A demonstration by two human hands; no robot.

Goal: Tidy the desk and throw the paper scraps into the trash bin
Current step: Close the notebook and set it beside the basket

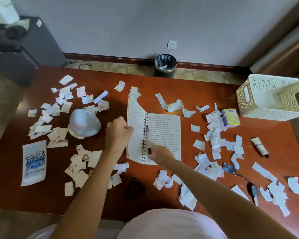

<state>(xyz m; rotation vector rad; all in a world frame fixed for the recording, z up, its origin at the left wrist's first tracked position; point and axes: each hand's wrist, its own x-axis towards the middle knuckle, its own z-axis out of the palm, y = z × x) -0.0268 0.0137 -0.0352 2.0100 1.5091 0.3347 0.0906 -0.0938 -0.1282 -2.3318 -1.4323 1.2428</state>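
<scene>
A spiral notebook with handwritten pages lies in the middle of the red-brown desk. My left hand grips its left cover and holds it tilted up. My right hand rests on the lower right page, fingers on a dark pen lying along the spiral. Torn paper scraps are scattered across the desk, a thick patch at the left and another at the right. The dark round trash bin stands on the floor beyond the desk's far edge.
An overturned white bowl sits left of the notebook. A blue-and-white packet lies at the front left. A white lattice basket, a small tissue pack, a tube and a car key are at the right.
</scene>
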